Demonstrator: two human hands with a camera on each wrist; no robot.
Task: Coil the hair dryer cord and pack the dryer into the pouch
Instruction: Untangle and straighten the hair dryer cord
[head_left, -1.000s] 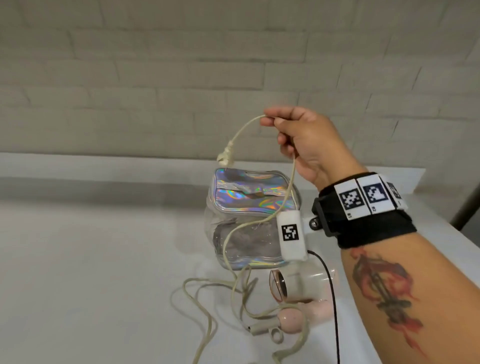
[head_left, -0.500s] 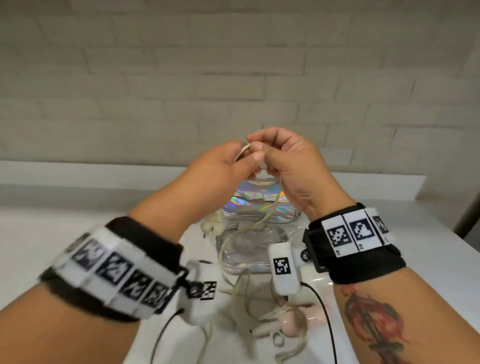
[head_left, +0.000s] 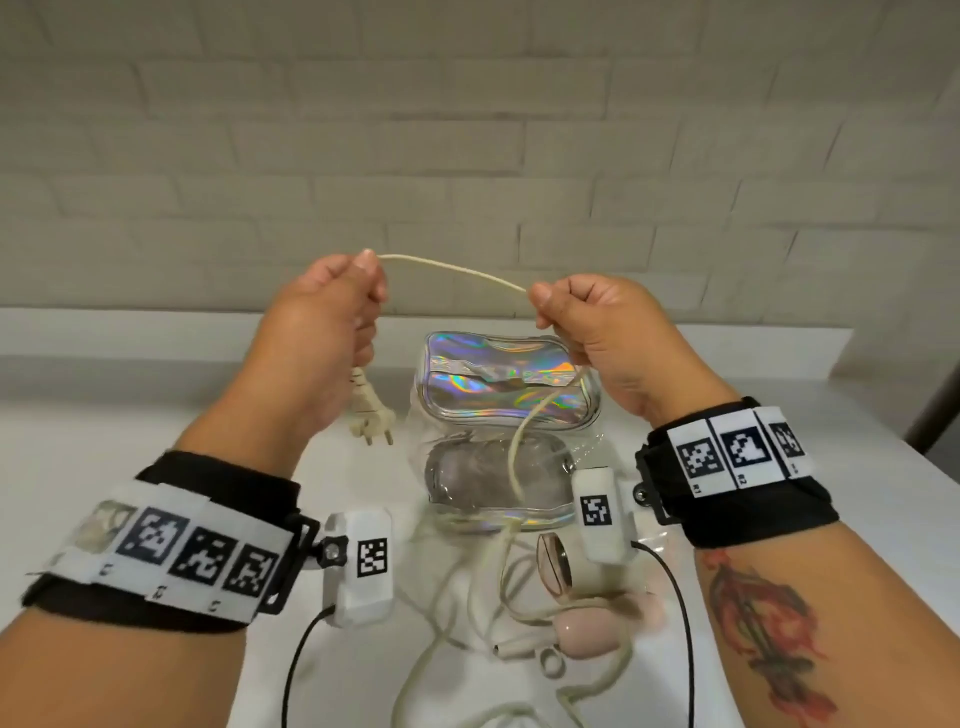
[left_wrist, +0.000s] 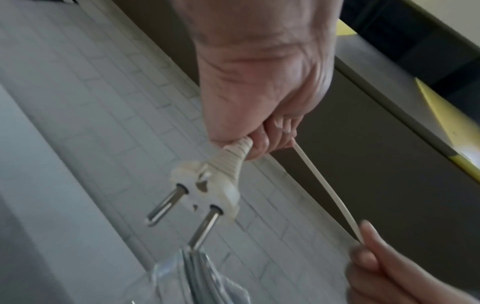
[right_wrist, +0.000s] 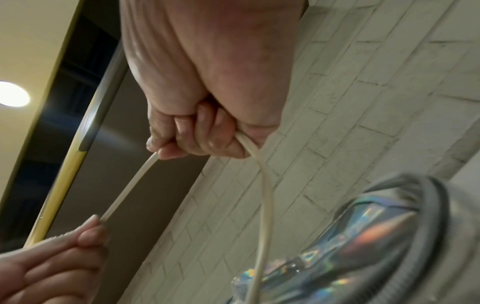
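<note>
A cream cord (head_left: 452, 271) runs between my two raised fists above the table. My left hand (head_left: 332, 312) grips the cord close to its plug (head_left: 370, 413), which hangs below the fist with its two metal pins (left_wrist: 182, 211) pointing down. My right hand (head_left: 587, 317) grips the cord (right_wrist: 265, 195) farther along; from there it drops to a loose tangle (head_left: 467, 597) on the table. The pink hair dryer (head_left: 587, 621) lies near the front, partly behind my right wrist camera. Behind it stands the clear pouch (head_left: 498, 441) with an iridescent top (right_wrist: 363, 236).
The white table (head_left: 130, 441) ends at a ledge below a pale brick wall (head_left: 467, 130). Black cables (head_left: 680, 623) trail from both wrist cameras over the table front. The table's right edge (head_left: 924, 467) lies close to my right arm.
My hands, which met at one point on the cord, have drawn apart, stretching a length between them. The left hand now holds the plug end.
</note>
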